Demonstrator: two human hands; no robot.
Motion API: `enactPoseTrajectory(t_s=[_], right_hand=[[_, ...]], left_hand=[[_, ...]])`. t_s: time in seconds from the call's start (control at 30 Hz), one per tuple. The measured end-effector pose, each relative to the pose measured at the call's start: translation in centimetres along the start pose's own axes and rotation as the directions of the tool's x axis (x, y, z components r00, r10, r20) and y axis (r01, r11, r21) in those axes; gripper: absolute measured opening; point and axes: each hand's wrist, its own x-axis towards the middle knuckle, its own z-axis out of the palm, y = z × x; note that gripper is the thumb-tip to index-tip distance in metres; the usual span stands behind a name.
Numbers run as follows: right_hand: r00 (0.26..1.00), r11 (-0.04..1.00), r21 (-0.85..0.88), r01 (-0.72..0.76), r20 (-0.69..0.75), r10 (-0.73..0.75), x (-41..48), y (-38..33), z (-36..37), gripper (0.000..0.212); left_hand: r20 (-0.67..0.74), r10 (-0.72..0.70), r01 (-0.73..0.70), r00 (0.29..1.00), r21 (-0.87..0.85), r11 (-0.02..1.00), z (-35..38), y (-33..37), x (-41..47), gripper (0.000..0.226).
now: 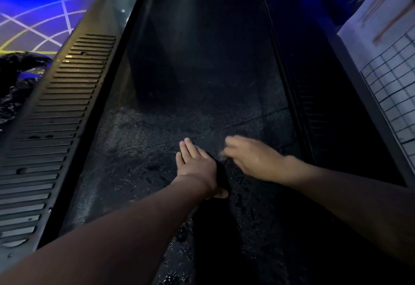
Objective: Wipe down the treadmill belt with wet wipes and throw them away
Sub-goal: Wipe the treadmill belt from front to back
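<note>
The treadmill belt point(157, 141) is dark and textured, with wet streaks and droplets across its near half. My left hand point(195, 165) lies flat on the belt near the middle, fingers straight and together, thumb spread toward me. Just to its right, my right hand point(251, 159) is blurred by motion, palm down with its fingers bent onto the belt. A small pale scrap, apparently a wet wipe point(223, 156), shows under its fingertips; most of it is hidden by the hand.
A ribbed side rail point(67, 105) runs along the belt's left, a dark rail point(314, 116) along its right. A crumpled black plastic bag point(15, 82) lies on the blue-lit floor at far left. A white gridded sheet point(390, 96) stands at right. A dark cover point(202, 26) rises at the belt's far end.
</note>
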Motion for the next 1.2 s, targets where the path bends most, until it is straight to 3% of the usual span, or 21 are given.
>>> enactPoseTrajectory(t_s=[0.1, 0.17, 0.23, 0.3, 0.37, 0.43, 0.47, 0.63, 0.7, 0.8, 1.0, 1.13, 1.2], right_hand=[[0.947, 0.966, 0.041, -0.255, -0.189, 0.258, 0.9, 2.7, -0.2, 0.029], [0.969, 0.984, 0.009, -0.179, -0.17, 0.177, 0.2, 1.8, -0.2, 0.026], [0.999, 1.0, -0.009, -0.012, -0.05, 0.011, -1.5, 0.0, -0.2, 0.019], [0.999, 0.999, -0.022, 0.049, 0.015, -0.048, -2.0, 0.1, -0.4, 0.017], [0.992, 0.996, -0.001, -0.094, -0.09, 0.093, -0.8, 2.6, -0.3, 0.025], [0.934, 0.958, 0.061, -0.279, -0.214, 0.286, 0.3, 4.2, -0.2, 0.027], [0.924, 0.953, 0.065, -0.296, -0.232, 0.303, 0.4, 4.2, -0.1, 0.026], [1.0, 1.0, 0.011, -0.01, -0.027, 0.01, -3.0, 0.2, -0.3, 0.016], [0.996, 0.999, -0.011, -0.052, -0.067, 0.052, -2.7, 1.1, -0.8, 0.016], [0.947, 0.971, 0.008, -0.238, -0.22, 0.234, -1.4, 3.1, -0.8, 0.013], [0.999, 0.999, -0.037, -0.031, -0.005, 0.031, -4.1, 1.7, -0.2, 0.014], [0.92, 0.942, 0.072, -0.329, -0.2, 0.337, -1.9, 4.7, -1.0, 0.019], [0.937, 0.952, 0.002, -0.307, -0.174, 0.302, -2.0, 4.3, -0.9, 0.015]], left_hand=[[-0.011, -0.012, 0.012, 1.0, 0.029, 1.0, 0.0, 0.6, -0.1, 0.14], [-0.031, 0.034, -0.032, 0.999, 0.068, 0.997, 0.1, 1.1, -0.1, 0.133], [-0.057, 0.107, -0.1, 0.993, 0.104, 0.99, 0.2, 1.8, -0.1, 0.119], [-0.066, 0.137, -0.128, 0.988, 0.129, 0.983, 0.2, 2.0, -0.2, 0.113], [-0.066, 0.158, -0.146, 0.985, 0.164, 0.976, 0.0, 1.7, -0.2, 0.119], [-0.067, 0.179, -0.165, 0.982, 0.179, 0.97, -0.3, 1.4, -0.3, 0.125], [-0.068, 0.182, -0.168, 0.981, 0.177, 0.97, -0.3, 1.3, -0.4, 0.126], [-0.008, 0.107, -0.105, 0.994, 0.12, 0.987, -0.5, 2.7, 0.0, 0.128], [0.047, 0.073, -0.078, 0.996, 0.097, 0.992, -0.7, 3.5, 0.2, 0.136], [0.058, 0.035, -0.039, 0.998, 0.056, 0.998, -0.4, 4.4, 0.2, 0.15], [0.007, -0.016, 0.016, 1.0, 0.032, 0.999, 0.3, 5.3, 0.2, 0.146], [0.003, 0.015, -0.015, 1.0, 0.072, 0.997, 0.1, 5.6, -0.2, 0.142], [-0.004, 0.107, -0.106, 0.994, 0.114, 0.988, 0.2, 5.8, -0.3, 0.131]])
